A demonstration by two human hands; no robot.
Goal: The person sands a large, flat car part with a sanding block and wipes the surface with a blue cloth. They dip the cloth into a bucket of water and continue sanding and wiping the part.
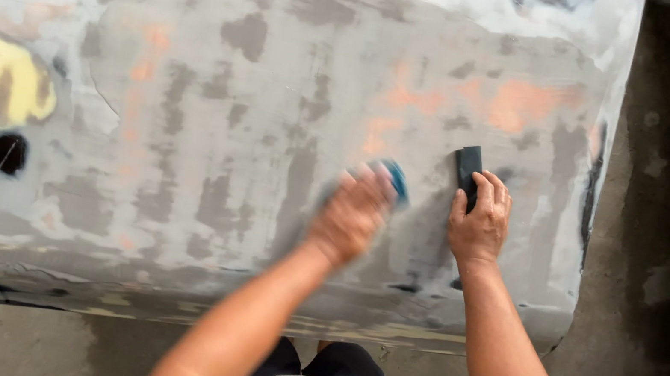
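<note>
Both bare forearms are extended forward and upward from the lower middle of the view, roughly parallel to each other. The left hand point(353, 214) is blurred, its back turned upward and its fingers curled downward over something held beneath them. The right hand point(479, 220) is seen sharply, laid palm down with the wrist straight; its fingers are bent and its thumb is stretched along the left side. The two hands are kept just beside each other, not touching.

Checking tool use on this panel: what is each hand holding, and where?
Right hand grips a black sanding block by its lower end. Left hand, motion-blurred, covers a blue pad; its grip cannot be told.
</note>
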